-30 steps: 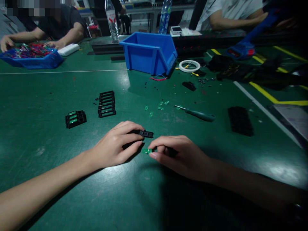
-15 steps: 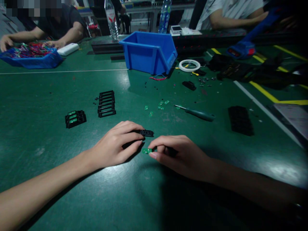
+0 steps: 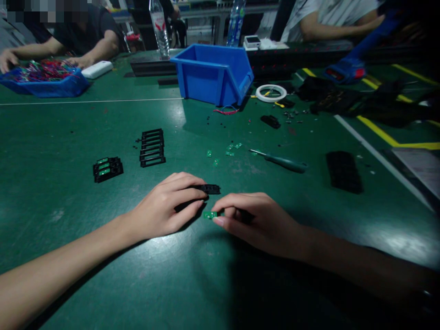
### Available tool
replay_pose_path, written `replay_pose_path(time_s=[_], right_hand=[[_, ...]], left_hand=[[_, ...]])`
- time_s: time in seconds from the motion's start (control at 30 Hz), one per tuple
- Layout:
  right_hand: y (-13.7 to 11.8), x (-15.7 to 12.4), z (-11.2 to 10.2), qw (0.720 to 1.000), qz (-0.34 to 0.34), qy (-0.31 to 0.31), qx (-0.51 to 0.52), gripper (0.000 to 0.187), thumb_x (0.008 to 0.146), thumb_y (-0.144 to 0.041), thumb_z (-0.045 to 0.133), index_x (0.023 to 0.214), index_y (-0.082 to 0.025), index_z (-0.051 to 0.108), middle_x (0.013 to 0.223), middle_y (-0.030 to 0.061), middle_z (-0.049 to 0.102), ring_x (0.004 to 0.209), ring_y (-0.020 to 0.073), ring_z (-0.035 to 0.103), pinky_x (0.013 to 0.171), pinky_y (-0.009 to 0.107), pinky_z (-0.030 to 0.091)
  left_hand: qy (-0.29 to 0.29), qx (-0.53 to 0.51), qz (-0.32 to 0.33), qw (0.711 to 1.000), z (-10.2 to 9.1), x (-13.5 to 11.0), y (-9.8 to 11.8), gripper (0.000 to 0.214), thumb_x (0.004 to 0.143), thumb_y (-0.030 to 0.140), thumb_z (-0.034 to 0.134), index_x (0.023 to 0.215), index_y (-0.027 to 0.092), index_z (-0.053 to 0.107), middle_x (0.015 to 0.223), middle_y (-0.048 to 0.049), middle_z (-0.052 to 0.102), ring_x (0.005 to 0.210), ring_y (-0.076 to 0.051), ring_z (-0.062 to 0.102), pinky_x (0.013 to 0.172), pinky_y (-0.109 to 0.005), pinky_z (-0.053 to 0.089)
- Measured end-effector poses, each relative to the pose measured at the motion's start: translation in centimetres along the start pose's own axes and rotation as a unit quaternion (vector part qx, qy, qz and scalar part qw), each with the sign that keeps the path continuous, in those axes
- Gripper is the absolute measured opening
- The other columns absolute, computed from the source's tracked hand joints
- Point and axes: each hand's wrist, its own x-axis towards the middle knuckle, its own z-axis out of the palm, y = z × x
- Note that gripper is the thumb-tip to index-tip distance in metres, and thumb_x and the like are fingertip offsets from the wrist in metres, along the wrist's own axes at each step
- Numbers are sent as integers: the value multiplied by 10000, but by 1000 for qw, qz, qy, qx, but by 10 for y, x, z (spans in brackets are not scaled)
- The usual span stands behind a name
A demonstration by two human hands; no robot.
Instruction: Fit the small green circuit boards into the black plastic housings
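The right hand (image 3: 261, 222) has its fingers pinched on a green board (image 3: 208, 214), not yet in the black strip (image 3: 213, 189) the left hand's (image 3: 172, 204) fingers grasp. Three green pieces (image 3: 104, 172) already sit in a black holder (image 3: 117, 167); several loose boards (image 3: 238, 145) remain unfitted on the worktop (image 3: 137, 279).

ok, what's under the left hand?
A black plastic piece: one end juts out from under the left hand. The hand covers the rest of it; whether anything else lies under the palm can't be seen.

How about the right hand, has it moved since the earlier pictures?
No: the right hand, pinching a small green board, shows no clear shift against the screwdriver.
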Motion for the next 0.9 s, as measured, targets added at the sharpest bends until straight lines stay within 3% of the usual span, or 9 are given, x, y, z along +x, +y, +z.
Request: replay_pose_path(time_s=[0.9], right_hand=[[0,0,0,1000,10,-4,-6,161,958,-300,650,1048,-172,686,742,-18,667,611,86,571,588,207,435]], left_hand=[[-8,6,-16,1000,-3,1,1,198,966,149,569,1059,134,743,1234,-133,663,1155,-229,608,1011,-393,509]])
